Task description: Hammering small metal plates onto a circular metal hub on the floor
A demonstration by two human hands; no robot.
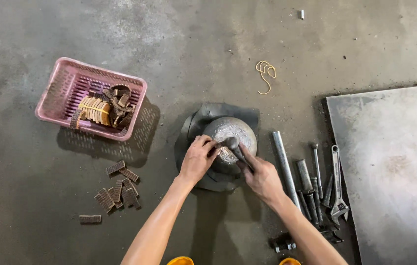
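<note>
Looking down from the head camera: both bare hands meet over a rounded, dull grey metal dome [230,133] that sits on a dark rubber sheet [193,128] on the concrete floor [31,196]. Left hand [197,159] rests against the dome's left side, fingers [207,143] curled on something small there; what it is cannot be told. Right hand [263,177] is clenched around a dark metal hammer [235,147], whose head lies on the dome top. Just right of the dome lie a long steel pipe [283,162], several dark rods [311,184] and an adjustable wrench [337,189], beside a grey metal plate [395,167]. Far left: pink plastic basket [61,91] holding brown curved pads [103,108]; more ribbed brown pads [117,189] scattered near it. Yellow rubber bands [266,72] lie farther up.
</note>
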